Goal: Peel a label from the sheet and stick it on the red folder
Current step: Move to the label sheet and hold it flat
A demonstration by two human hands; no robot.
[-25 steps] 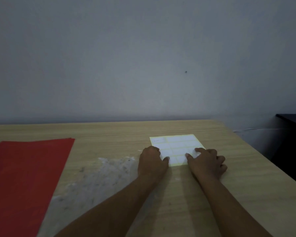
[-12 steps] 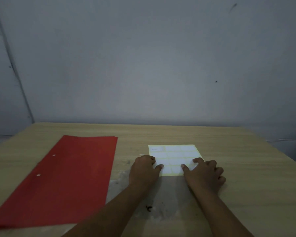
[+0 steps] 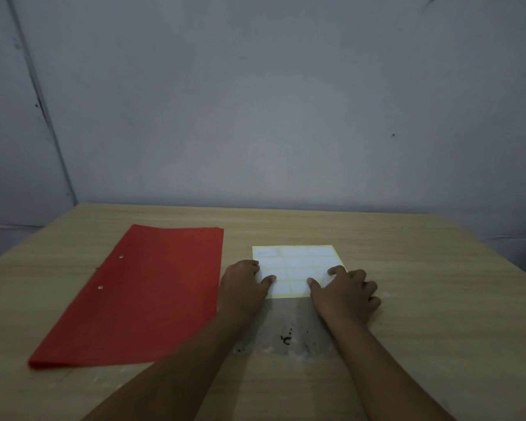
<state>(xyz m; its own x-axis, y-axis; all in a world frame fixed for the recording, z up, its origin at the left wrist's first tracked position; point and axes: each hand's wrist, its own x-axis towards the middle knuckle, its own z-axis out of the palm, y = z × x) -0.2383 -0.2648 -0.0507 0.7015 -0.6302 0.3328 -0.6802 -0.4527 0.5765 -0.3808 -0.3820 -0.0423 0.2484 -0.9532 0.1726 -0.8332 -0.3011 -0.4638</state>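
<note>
red folder: flat on table, closed, left of label sheet, long axis runs near-to-far, tilted left
left hand: on label sheet's near-left edge, fingers loose, pressing it down, clamped on nothing
label sheet: flat, just right of folder, small gap between, labels look all in place
right hand: on label sheet's near-right corner, thumb and forefinger apart on a near-row label, nothing pinched
next move: likely right hand peels; folder lies left of sheet, left hand nearer
</note>
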